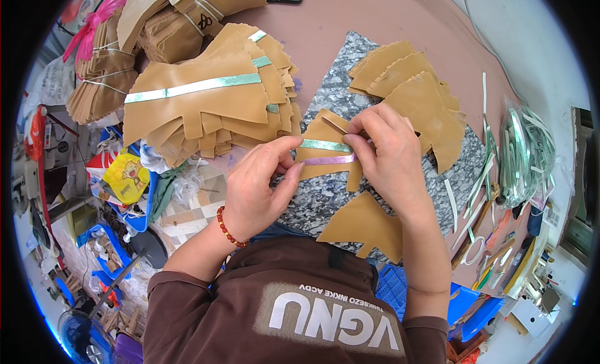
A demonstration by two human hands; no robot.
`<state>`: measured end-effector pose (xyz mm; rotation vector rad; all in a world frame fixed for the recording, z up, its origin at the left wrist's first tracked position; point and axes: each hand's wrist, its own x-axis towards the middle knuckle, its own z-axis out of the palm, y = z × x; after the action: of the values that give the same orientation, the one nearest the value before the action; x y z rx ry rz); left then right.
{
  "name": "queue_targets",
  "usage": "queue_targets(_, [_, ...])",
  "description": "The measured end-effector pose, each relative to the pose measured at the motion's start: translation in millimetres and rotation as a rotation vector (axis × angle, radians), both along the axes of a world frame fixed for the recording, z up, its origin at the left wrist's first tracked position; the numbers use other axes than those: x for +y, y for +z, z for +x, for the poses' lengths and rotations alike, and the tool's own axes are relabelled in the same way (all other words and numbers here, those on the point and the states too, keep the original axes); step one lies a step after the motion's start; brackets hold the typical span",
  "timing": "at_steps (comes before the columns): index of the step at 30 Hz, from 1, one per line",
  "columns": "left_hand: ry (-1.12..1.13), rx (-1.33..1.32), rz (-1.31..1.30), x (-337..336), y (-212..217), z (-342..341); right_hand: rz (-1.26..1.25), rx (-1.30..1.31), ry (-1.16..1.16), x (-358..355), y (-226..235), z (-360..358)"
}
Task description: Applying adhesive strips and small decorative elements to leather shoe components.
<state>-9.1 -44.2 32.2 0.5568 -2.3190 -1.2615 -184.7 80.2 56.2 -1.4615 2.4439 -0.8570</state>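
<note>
A small tan leather-like piece (322, 170) lies before me with a shiny green strip (325, 145) and a purple strip (328, 159) running across it. At its left edge, my left hand (259, 182) pinches the piece near the strip ends, finger and thumb close together. My right hand (390, 154) is closed at the other edge, its thumb by the strips' right ends. A slim dark-edged tool (334, 124) sticks out of the right fingers over the piece; its kind is mostly hidden. Another tan piece (362, 223) lies nearer my body.
Under the work is a grey speckled slab (337, 67). To the left are stacked tan pieces with green strips (206, 104) and banded bundles (103, 82). Plain tan pieces (412, 85) lie at the far right. Bundled green strips (525, 154) and several hand tools (500, 257) lie farther right.
</note>
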Motion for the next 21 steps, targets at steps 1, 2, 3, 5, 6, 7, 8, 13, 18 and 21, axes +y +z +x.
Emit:
queue_targets(1, [0.0, -0.001, 0.01, 0, 0, 0, -0.001, 0.01, 0.007, 0, 0, 0])
queue_targets(2, [0.001, -0.001, 0.011, 0, 1, 0, -0.002, 0.02, 0.015, 0, -1, 0])
queue_targets(3, [0.001, 0.0, -0.019, -1, 1, 0, -0.001, 0.02, 0.015, 0, -1, 0])
queue_targets(5, [0.002, -0.001, -0.047, -2, 0, 1, 0.011, 0.028, 0.015, 0, -1, 0])
queue_targets(6, [-0.006, -0.003, 0.011, -3, -1, 2, 0.01, 0.025, 0.018, -1, -1, 1])
queue_targets(7, [-0.012, -0.005, 0.069, -4, -2, 4, 0.004, 0.026, 0.009, -1, -1, 1])
queue_targets(8, [-0.008, -0.008, 0.069, -5, -1, 5, -0.003, 0.025, 0.0, -1, -1, 2])
queue_targets(13, [-0.024, -0.079, 0.294, -11, 3, 5, 0.001, -0.009, -0.012, 3, -3, 0])
queue_targets(18, [-0.041, -0.106, 0.426, -14, 6, 9, 0.005, -0.013, -0.013, -2, -3, 2])
queue_targets(21, [-0.004, -0.036, 0.272, -10, 6, 3, 0.009, -0.013, -0.008, 0, -3, 0])
